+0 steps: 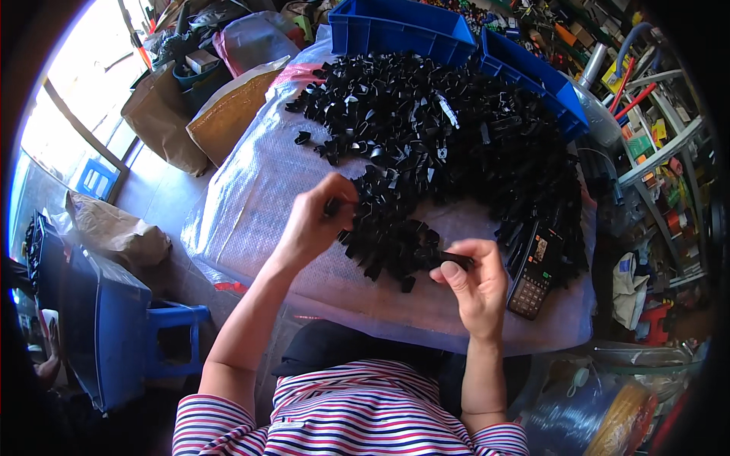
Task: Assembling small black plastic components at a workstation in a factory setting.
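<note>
We inspected a table covered in white woven plastic sheeting (247,182), on which a broad heap of small, angular black pieces, seemingly plastic (441,137), spread from the far edge toward the near one. A deep blue plastic bin (403,36) stood at the far edge, a second blue plastic bin (532,74) toward the far right corner. We found the hands apart, either side of the heap's near tongue: the left hand (315,216) had its fingers closed on a small dark piece (331,207), mostly hidden; the right hand (477,285), closer to the near edge, pinched a short black bar-like piece (458,259). An oblong black handheld device with a keypad (530,289) lay by the near right corner, touching loose pieces. We judged that a slack pinch could drop either piece among its look-alikes, that a wrist brushing the tongue could spill pieces over the near edge, and that a wide rightward sweep could knock the device off.
</note>
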The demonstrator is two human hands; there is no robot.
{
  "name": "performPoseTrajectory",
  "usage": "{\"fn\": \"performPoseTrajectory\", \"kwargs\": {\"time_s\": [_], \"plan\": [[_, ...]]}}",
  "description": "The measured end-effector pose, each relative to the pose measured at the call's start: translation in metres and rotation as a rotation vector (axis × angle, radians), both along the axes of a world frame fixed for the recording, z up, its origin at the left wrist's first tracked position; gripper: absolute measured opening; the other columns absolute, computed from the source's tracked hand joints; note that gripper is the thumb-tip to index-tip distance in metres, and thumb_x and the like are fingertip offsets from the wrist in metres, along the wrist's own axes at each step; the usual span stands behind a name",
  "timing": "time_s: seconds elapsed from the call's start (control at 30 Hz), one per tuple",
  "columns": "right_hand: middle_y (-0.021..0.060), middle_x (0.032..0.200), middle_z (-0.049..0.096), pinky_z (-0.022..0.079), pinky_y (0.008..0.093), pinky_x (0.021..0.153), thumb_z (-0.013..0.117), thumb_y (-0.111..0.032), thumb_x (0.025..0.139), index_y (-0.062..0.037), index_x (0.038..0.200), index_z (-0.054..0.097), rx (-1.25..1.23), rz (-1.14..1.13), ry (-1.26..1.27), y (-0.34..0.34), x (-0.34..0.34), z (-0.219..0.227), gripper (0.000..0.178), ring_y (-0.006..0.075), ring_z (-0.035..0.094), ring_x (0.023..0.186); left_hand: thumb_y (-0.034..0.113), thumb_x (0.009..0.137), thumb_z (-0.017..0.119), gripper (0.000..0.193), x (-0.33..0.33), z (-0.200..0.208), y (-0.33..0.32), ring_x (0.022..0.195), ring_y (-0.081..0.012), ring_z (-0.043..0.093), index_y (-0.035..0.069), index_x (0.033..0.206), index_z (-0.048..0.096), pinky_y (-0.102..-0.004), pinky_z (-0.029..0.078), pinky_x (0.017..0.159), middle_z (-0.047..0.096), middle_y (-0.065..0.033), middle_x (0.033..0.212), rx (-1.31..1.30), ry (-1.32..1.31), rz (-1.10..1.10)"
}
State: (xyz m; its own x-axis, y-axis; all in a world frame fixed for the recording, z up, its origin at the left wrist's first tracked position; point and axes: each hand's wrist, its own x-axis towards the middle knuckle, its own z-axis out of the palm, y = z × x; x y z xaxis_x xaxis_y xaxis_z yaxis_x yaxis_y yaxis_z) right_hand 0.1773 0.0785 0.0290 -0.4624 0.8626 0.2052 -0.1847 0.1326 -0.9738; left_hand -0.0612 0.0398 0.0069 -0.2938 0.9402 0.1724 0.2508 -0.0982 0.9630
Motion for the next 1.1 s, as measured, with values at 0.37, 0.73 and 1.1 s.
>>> {"fn": "performPoseTrajectory", "kwargs": {"time_s": [0.37, 0.73, 1.1], "plan": [[0.0076, 0.083, 0.059, 0.048, 0.0262, 0.065, 0.067, -0.014, 0.080, -0.0023, 0.101, 0.052, 0.616, 0.037, -0.323, -0.007, -0.026, -0.001, 0.028, 0.0155, 0.060, 0.074, -0.002, 0.082, 0.054, 0.013, 0.051, 0.020, -0.013, 0.075, -0.0045, 0.050, 0.005, 0.093, 0.056, -0.0189, 0.041, 0.064, 0.054, 0.0015, 0.083, -0.023, -0.423, -0.267], [0.0050, 0.081, 0.063, 0.048, 0.0198, 0.066, 0.073, -0.016, 0.075, -0.0006, 0.096, 0.057, 0.220, 0.139, -0.223, -0.007, -0.021, 0.004, 0.030, 0.0087, 0.061, 0.075, 0.003, 0.080, 0.061, 0.032, 0.056, 0.011, -0.017, 0.071, -0.0061, 0.051, 0.004, 0.110, 0.049, -0.0200, 0.041, 0.063, 0.055, -0.0001, 0.081, 0.011, -0.568, -0.284], [0.0083, 0.089, 0.060, 0.047, 0.0249, 0.063, 0.062, -0.018, 0.085, -0.0017, 0.104, 0.050, 0.351, -0.145, -0.268, -0.020, -0.011, -0.009, 0.028, 0.0150, 0.059, 0.070, 0.018, 0.088, 0.057, 0.013, 0.071, 0.001, -0.015, 0.062, -0.0079, 0.052, 0.005, 0.090, 0.056, -0.0202, 0.040, 0.054, 0.059, -0.0015, 0.077, -0.146, -1.076, -0.187]]}}
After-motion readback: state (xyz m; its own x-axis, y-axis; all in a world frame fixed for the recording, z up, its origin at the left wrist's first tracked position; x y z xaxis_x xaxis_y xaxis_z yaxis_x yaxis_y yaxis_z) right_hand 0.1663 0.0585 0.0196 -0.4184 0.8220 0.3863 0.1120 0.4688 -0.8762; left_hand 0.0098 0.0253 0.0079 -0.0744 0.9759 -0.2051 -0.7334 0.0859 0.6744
